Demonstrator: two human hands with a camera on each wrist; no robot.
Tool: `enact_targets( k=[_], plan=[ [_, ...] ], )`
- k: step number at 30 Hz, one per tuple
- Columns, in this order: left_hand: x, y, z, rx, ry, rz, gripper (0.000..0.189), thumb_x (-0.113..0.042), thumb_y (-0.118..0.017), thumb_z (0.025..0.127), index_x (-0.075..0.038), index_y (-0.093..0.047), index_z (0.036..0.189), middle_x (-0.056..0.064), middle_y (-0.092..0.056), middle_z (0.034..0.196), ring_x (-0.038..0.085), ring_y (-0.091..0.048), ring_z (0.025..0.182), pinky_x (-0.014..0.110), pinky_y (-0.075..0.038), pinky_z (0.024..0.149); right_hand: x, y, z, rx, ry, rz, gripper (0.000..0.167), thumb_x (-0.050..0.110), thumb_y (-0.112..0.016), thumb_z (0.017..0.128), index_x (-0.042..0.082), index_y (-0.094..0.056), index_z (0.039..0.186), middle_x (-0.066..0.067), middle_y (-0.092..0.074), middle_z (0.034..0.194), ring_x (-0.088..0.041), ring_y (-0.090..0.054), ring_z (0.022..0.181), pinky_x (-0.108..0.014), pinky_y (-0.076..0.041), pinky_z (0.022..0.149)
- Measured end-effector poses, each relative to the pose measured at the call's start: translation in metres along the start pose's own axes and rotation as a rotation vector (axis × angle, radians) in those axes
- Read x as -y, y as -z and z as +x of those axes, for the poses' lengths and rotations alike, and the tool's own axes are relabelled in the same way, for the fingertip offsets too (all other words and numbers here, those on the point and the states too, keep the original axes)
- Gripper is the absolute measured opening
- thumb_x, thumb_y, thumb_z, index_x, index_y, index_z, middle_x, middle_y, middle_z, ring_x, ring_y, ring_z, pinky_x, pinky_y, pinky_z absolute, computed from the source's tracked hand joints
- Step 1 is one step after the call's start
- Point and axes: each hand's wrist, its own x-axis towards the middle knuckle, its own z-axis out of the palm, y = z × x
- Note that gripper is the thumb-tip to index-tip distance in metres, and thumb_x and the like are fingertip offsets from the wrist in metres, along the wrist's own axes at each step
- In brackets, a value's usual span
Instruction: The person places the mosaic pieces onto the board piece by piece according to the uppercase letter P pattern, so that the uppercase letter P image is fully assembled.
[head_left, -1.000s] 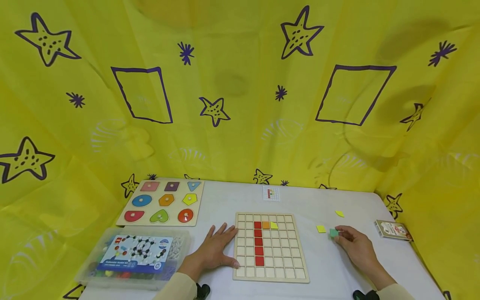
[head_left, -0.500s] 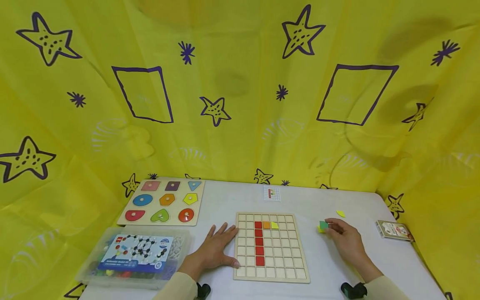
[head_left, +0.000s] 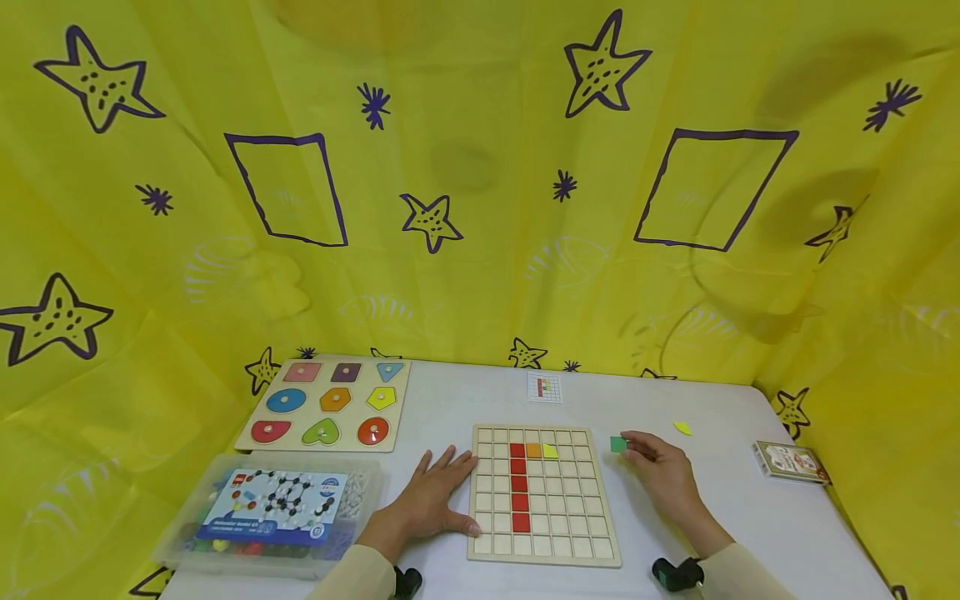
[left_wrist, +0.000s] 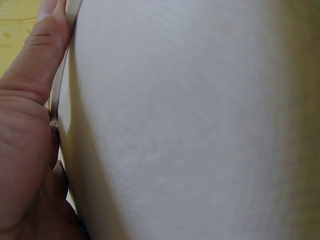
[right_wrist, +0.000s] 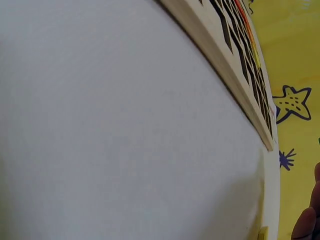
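My right hand (head_left: pixel 666 475) pinches a green square tile (head_left: pixel 618 444) between thumb and fingertips, just right of the wooden grid board (head_left: pixel 544 560). Only the edge of that hand's fingers (right_wrist: pixel 305 224) shows in the right wrist view. On the board, several red tiles (head_left: pixel 519 483) form a column. An orange tile (head_left: pixel 533 451) and a yellow tile (head_left: pixel 550 452) continue its top end to the right. My left hand (head_left: pixel 429 502) lies with straight, spread fingers against the board's left edge; its thumb (left_wrist: pixel 37 60) touches the rim in the left wrist view.
A small pattern card (head_left: pixel 544 387) lies behind the board. A yellow leaf-like piece (head_left: pixel 682 428) and a card box (head_left: pixel 791 462) are at right. To the left are a knobbed shape puzzle (head_left: pixel 322 404) and a clear plastic kit box (head_left: pixel 270 508).
My right hand has carried the green tile left, from the table's right side towards the board. It now hides the loose yellow square seen earlier. My left hand stays put.
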Motion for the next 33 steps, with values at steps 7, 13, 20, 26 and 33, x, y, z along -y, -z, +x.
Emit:
enact_targets(
  k=[7,13,20,26,33],
  plan=[
    [0.0,0.001,0.0,0.0,-0.002,-0.004,0.113,-0.061,-0.089,0.071,-0.015,-0.041,0.163,0.005,-0.041,0.169,0.035,-0.023,0.162,0.062,-0.008,0.133,0.016,-0.016,0.001,0.024,-0.008,0.042,0.03,0.006,-0.073,0.099,0.002,-0.073,0.128,-0.016,-0.076,0.114,-0.004,-0.062,0.095,-0.013,-0.054,0.075],
    [-0.002,0.002,0.0,0.001,-0.004,-0.016,0.113,-0.061,-0.089,0.071,-0.014,-0.041,0.163,0.006,-0.041,0.169,0.035,-0.022,0.163,0.062,-0.007,0.133,0.027,-0.028,-0.001,0.048,-0.012,0.081,0.028,0.007,-0.072,0.099,0.005,-0.074,0.128,-0.012,-0.075,0.112,-0.009,-0.063,0.097,-0.014,-0.055,0.076],
    [-0.001,0.0,0.0,0.007,0.01,-0.007,0.113,-0.062,-0.089,0.072,-0.017,-0.041,0.163,0.003,-0.039,0.17,0.033,-0.021,0.163,0.06,-0.006,0.134,0.032,-0.041,-0.005,0.087,-0.012,0.115,0.027,0.006,-0.071,0.1,0.005,-0.074,0.127,-0.009,-0.073,0.107,-0.012,-0.061,0.094,-0.016,-0.055,0.074],
    [0.0,-0.001,0.001,0.005,0.002,-0.001,0.112,-0.062,-0.089,0.072,-0.017,-0.042,0.163,0.003,-0.04,0.17,0.034,-0.022,0.163,0.061,-0.007,0.133,0.034,-0.053,-0.008,0.121,-0.03,0.126,0.026,0.005,-0.072,0.098,0.007,-0.075,0.124,-0.007,-0.072,0.104,-0.016,-0.062,0.094,-0.018,-0.055,0.074],
    [0.0,-0.001,0.0,0.011,0.011,-0.004,0.112,-0.062,-0.089,0.072,-0.017,-0.041,0.163,0.003,-0.039,0.17,0.033,-0.021,0.163,0.06,-0.006,0.134,0.036,-0.066,-0.013,0.152,-0.037,0.135,0.024,0.003,-0.075,0.095,0.008,-0.077,0.119,-0.003,-0.074,0.1,-0.013,-0.064,0.091,-0.018,-0.055,0.074]
  ],
)
